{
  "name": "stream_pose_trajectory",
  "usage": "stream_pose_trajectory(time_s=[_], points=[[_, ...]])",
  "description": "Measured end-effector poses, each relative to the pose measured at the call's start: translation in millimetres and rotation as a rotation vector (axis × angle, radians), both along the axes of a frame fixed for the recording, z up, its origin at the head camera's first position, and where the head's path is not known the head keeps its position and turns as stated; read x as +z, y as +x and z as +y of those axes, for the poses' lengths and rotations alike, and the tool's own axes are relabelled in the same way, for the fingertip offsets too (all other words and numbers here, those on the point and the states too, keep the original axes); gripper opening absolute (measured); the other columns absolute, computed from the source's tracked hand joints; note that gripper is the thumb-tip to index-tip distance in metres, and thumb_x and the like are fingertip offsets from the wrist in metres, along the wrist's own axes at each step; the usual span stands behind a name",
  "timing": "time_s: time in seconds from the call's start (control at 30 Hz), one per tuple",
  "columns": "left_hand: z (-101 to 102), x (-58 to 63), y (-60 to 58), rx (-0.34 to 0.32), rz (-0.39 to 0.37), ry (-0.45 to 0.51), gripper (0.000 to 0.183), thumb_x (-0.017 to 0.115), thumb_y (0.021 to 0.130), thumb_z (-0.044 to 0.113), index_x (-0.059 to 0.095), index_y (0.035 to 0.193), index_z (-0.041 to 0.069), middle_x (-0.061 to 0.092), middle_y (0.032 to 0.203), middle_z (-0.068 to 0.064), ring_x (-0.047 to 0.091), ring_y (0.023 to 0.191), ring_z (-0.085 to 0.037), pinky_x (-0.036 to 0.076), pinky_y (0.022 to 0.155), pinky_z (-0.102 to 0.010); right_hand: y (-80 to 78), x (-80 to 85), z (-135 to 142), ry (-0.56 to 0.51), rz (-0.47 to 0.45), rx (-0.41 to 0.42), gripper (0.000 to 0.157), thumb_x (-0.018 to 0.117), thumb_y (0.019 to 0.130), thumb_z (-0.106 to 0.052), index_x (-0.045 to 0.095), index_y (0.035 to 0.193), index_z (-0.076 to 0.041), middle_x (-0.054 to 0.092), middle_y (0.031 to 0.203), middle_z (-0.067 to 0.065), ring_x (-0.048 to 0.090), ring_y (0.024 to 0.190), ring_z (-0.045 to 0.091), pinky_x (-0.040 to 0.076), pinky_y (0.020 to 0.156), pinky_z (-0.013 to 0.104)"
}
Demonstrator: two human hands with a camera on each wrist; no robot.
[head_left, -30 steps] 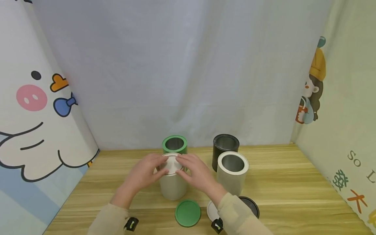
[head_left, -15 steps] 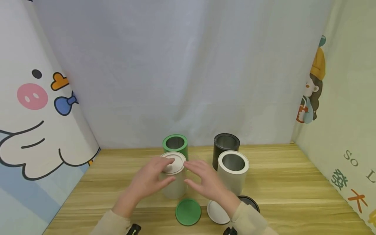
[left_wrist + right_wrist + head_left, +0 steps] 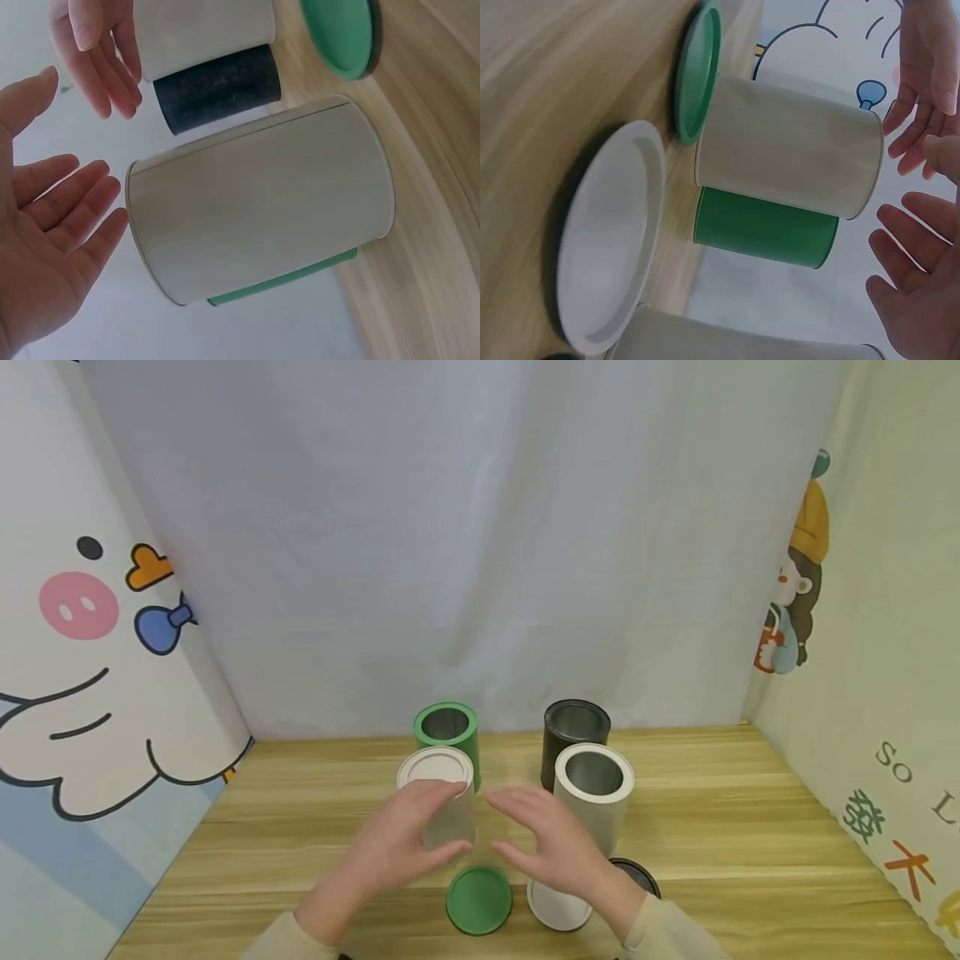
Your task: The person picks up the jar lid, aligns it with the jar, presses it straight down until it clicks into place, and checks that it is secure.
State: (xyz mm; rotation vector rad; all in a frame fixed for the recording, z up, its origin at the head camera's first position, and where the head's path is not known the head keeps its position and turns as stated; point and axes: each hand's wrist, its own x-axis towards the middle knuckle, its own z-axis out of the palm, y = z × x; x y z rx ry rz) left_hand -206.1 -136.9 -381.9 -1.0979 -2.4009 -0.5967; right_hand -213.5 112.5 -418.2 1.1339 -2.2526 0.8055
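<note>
A white can [image 3: 450, 818] stands upright with a white lid [image 3: 435, 766] seated in its top. My left hand [image 3: 401, 839] is in front of this can, fingers relaxed and holding nothing; in the left wrist view its fingertips come close to the rim of the white can [image 3: 262, 202]. To the right, my right hand [image 3: 551, 843] hovers with loosely bent, parted fingers, also holding nothing. It overlaps the second white can [image 3: 596, 814], which has no lid, and a loose white lid [image 3: 558, 906]. A green lid [image 3: 478, 902] lies between the two forearms.
Behind the lidded can is a lidless green can [image 3: 468, 752]; a lidless black can [image 3: 555, 756] stands behind the other white one. A black lid [image 3: 637, 877] lies partly hidden by the right forearm. A pale curtain [image 3: 487, 568] closes the table's back edge.
Both hands have come off the white lid on the left can and drawn back toward the front. The right hand has also shifted right. The lid stays on the can.
</note>
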Motion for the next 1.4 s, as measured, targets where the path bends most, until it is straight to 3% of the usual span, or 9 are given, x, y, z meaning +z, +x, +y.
stream_pose_trajectory(time_s=[0.2,0.47,0.6,0.97,1.2,1.4], points=[[3.6,-6.1,5.5,-0.034,0.025,-0.012,0.068,0.085,0.078,0.034,0.059,0.131,0.001,0.064,0.123,-0.010,0.059,0.114,-0.026,0.052,0.094,-0.041,6.3,-3.2,7.5,0.034,-0.009,-0.008,0.054,0.082,0.080,-0.020,0.065,0.127,-0.002,0.066,0.126,0.009,0.059,0.119,0.026,0.042,0.106,0.047],[10.3,-16.0,8.9,-0.102,0.189,0.042,0.070,0.086,0.074,0.036,0.061,0.128,0.000,0.063,0.124,-0.010,0.059,0.114,-0.024,0.051,0.095,-0.039,10.4,-11.8,16.7,0.054,-0.019,0.010,0.057,0.083,0.078,-0.019,0.063,0.129,-0.003,0.064,0.129,0.008,0.057,0.119,0.028,0.050,0.097,0.044],[14.5,-25.4,12.8,-0.106,0.224,0.067,0.068,0.085,0.075,0.038,0.062,0.127,0.002,0.064,0.123,-0.008,0.060,0.114,-0.023,0.052,0.094,-0.036,12.5,-15.6,19.5,0.067,-0.027,0.010,0.058,0.083,0.078,-0.020,0.063,0.130,-0.004,0.064,0.128,0.007,0.057,0.119,0.028,0.050,0.097,0.044],[17.8,-59.2,18.4,-0.070,0.182,-0.010,0.070,0.086,0.072,0.043,0.063,0.126,0.003,0.065,0.121,-0.007,0.061,0.111,-0.021,0.054,0.090,-0.037,14.6,-29.9,22.2,0.133,-0.018,0.031,0.059,0.085,0.076,-0.024,0.064,0.128,-0.004,0.066,0.125,0.007,0.058,0.117,0.028,0.050,0.097,0.043],[15.1,-74.6,22.5,0.015,0.025,-0.071,0.074,0.085,0.072,0.046,0.062,0.130,0.006,0.062,0.130,-0.008,0.058,0.117,-0.022,0.054,0.091,-0.041,16.0,-40.7,21.1,0.237,-0.073,0.019,0.061,0.084,0.078,-0.031,0.063,0.130,-0.007,0.064,0.126,0.005,0.057,0.119,0.026,0.048,0.099,0.041],[14.3,-82.3,25.9,0.039,-0.026,-0.144,0.077,0.081,0.076,0.052,0.060,0.134,0.006,0.060,0.133,-0.008,0.057,0.118,-0.022,0.054,0.089,-0.042,14.1,-46.8,19.7,0.293,-0.096,0.036,0.066,0.082,0.080,-0.034,0.060,0.134,-0.006,0.061,0.132,0.005,0.055,0.122,0.023,0.047,0.102,0.039]])
